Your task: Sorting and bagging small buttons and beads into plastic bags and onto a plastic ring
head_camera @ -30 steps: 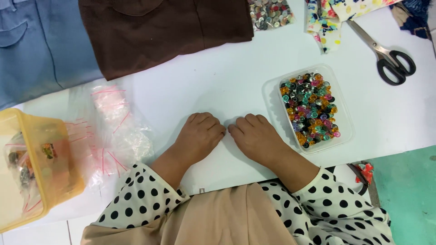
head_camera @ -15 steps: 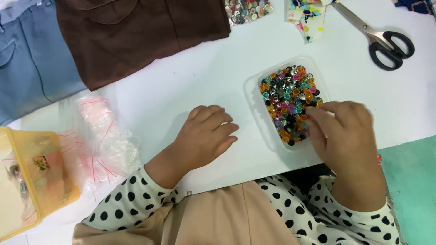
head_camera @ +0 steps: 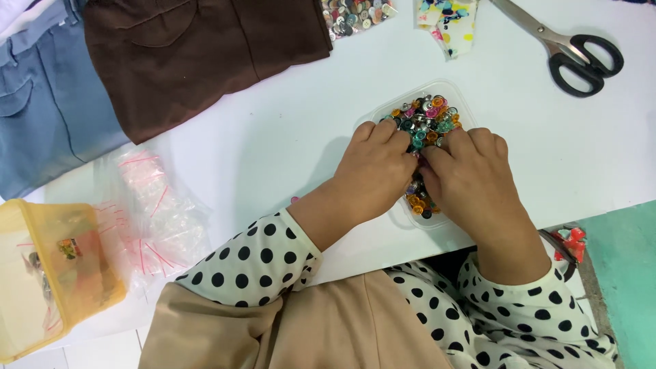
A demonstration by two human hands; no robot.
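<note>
A clear plastic tray (head_camera: 463,100) full of small colourful buttons (head_camera: 427,117) sits on the white table. My left hand (head_camera: 377,167) and my right hand (head_camera: 466,179) both lie over the tray's near half, fingers curled down into the buttons and touching each other. The fingertips are buried among the buttons, so whether either hand pinches one stays hidden. Both sleeves are white with black dots.
Black-handled scissors (head_camera: 571,53) lie at the far right. A brown garment (head_camera: 205,51) and a blue denim one (head_camera: 48,102) lie at the back left. Small zip bags (head_camera: 154,212) and a yellow box (head_camera: 51,273) are at the left. A bag of buttons (head_camera: 355,14) and printed fabric (head_camera: 447,20) lie at the back.
Both hands moved right from the bare table onto the button tray: the right one first, then the left joined it.
</note>
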